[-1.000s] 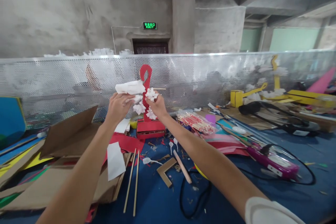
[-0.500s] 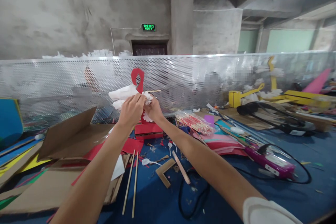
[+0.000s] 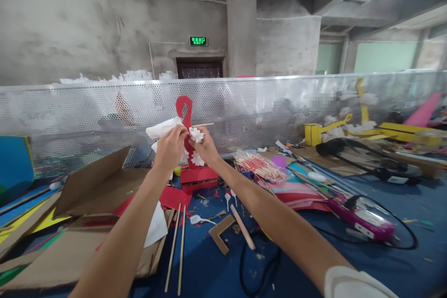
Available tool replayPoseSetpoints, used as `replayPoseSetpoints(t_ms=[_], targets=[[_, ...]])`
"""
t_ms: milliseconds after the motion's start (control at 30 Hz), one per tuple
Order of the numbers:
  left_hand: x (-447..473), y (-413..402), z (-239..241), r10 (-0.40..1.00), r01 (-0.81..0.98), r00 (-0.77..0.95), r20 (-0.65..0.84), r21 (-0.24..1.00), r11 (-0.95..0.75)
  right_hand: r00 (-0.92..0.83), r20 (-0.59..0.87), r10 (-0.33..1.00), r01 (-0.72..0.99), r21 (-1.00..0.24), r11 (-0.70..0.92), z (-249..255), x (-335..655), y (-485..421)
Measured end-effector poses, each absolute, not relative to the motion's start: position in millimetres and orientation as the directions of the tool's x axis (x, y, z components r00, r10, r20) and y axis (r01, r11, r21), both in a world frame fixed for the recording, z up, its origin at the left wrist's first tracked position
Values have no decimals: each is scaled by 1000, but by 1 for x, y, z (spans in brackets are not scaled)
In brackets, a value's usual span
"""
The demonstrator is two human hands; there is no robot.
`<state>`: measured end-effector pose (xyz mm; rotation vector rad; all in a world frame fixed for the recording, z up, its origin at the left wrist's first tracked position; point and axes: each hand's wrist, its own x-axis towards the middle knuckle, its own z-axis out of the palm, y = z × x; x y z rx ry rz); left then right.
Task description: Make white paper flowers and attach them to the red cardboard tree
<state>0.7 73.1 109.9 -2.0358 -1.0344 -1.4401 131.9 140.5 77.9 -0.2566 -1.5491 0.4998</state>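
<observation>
A red hook-topped cardboard upright [image 3: 183, 104] rises from a red cardboard base [image 3: 199, 176] on the table. My right hand [image 3: 206, 145] is closed on a crumpled tuft of white paper [image 3: 196, 135] at the upright's right side. Fingertips of my left hand [image 3: 170, 148] are pinched together against the upright's left side; what they grip is hidden. A larger folded white paper [image 3: 162, 128] sticks out to the left, behind that hand. Below my right hand, another white paper tuft [image 3: 197, 159] lies against the upright. One thin wooden stick [image 3: 206, 124] points right, just above my right hand.
Two wooden sticks [image 3: 181, 251], an L-shaped cardboard piece [image 3: 221, 238] and a pale rod [image 3: 242, 227] lie in front. Cardboard [image 3: 94, 186] is at left. Bagged red-and-white sticks [image 3: 260, 166] and a purple power strip [image 3: 366, 223] lie right. A perforated metal screen [image 3: 244, 111] stands behind.
My left hand has drawn slightly away from the right one and lower, uncovering the red upright and the white tuft in my right hand. The view has tipped slightly upward.
</observation>
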Motion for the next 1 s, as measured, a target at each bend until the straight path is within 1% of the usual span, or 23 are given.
replayPoseSetpoints(t_ms=[100,300,433,533,667,833,1000], targets=[[-2,73,112,308,787,190,932,43,-616,-95,881,464,-191,-473,860,76,135,145],[1,71,111,300,771,225,927,19,-636,-199,848,492,-215,-527,822,77,144,143],[4,67,112,284,823,209,936,-12,-567,-284,820,496,-252,-563,787,78,149,136],[7,65,113,223,864,166,961,-33,-502,-229,834,501,-221,-546,808,76,146,135],[10,62,118,181,892,87,980,5,-452,-153,844,514,-171,-535,827,72,140,138],[9,61,125,225,896,69,972,39,-442,-107,835,540,-225,-550,804,67,134,139],[9,62,128,263,897,42,964,79,-434,-56,845,531,-295,-522,800,62,129,141]])
